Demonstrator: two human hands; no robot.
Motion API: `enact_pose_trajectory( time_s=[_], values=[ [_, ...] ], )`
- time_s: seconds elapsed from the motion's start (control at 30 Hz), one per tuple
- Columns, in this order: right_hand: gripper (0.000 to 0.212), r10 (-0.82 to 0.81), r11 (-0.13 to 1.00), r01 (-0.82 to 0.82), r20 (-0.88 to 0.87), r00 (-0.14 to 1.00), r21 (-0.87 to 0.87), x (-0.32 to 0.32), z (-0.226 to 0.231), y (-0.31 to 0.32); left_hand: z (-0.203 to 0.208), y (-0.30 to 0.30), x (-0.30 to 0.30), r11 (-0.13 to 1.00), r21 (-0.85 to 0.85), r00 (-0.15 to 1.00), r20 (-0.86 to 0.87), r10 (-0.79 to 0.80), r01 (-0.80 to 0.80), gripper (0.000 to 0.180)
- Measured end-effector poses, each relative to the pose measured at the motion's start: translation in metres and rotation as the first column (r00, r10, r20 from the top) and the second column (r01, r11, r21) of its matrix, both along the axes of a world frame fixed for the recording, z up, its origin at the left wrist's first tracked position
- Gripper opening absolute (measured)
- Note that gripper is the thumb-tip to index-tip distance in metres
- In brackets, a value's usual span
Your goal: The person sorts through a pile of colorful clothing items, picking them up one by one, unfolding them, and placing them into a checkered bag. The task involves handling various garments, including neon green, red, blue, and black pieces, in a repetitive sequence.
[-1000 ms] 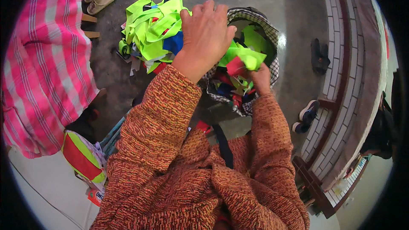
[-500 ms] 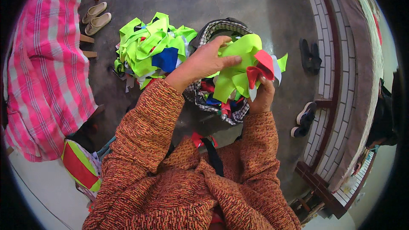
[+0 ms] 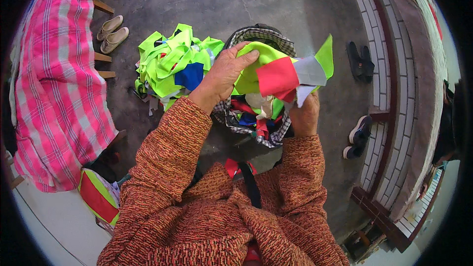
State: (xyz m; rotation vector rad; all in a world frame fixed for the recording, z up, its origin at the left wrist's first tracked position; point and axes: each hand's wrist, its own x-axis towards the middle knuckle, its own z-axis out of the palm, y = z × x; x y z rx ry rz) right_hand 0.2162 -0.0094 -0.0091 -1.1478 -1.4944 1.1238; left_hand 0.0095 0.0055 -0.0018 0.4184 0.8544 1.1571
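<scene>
My left hand [image 3: 224,71] pinches a lime-green fabric scrap [image 3: 250,80] between thumb and fingers. Under a bunch of scraps, my right hand [image 3: 306,113] is partly covered, its fingers hidden behind the cloth. That bunch has a red piece [image 3: 278,78], a grey piece [image 3: 310,71] and a green pointed end [image 3: 324,59]. Both hands are above a checked cloth-lined container [image 3: 227,118], which holds red, blue, white and green scraps. Left of it, a heap of mostly lime-green scraps [image 3: 165,66] lies on the floor, with a blue piece [image 3: 189,76] near its right side.
A pink plaid cloth [image 3: 59,79] drapes over furniture at the left, beside beige shoes [image 3: 114,40]. Black slippers [image 3: 361,63] and dark shoes [image 3: 358,137] stand along the white brick base [image 3: 383,69] at the right. A red-and-green striped item [image 3: 98,194] sits at lower left.
The red piece has been spread flat, and the grey piece now shows more fully. My left hand has shifted slightly left; my right hand has dropped lower behind the cloth.
</scene>
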Motion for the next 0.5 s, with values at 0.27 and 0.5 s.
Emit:
enact_pose_trajectory(
  time_s=[0.27,0.5],
  values=[
    [0.034,-0.142,0.956,-0.037,-0.569,0.810,-0.291,-0.001,0.010,0.003,0.003,0.000,-0.001,0.999,0.011,0.998,0.040,0.042,-0.042,0.030],
    [0.040,-0.183,0.975,0.105,-0.437,0.881,-0.197,-0.011,0.002,0.011,0.006,-0.001,0.001,1.000,-0.010,0.999,0.039,-0.014,0.015,0.035]
  ],
)
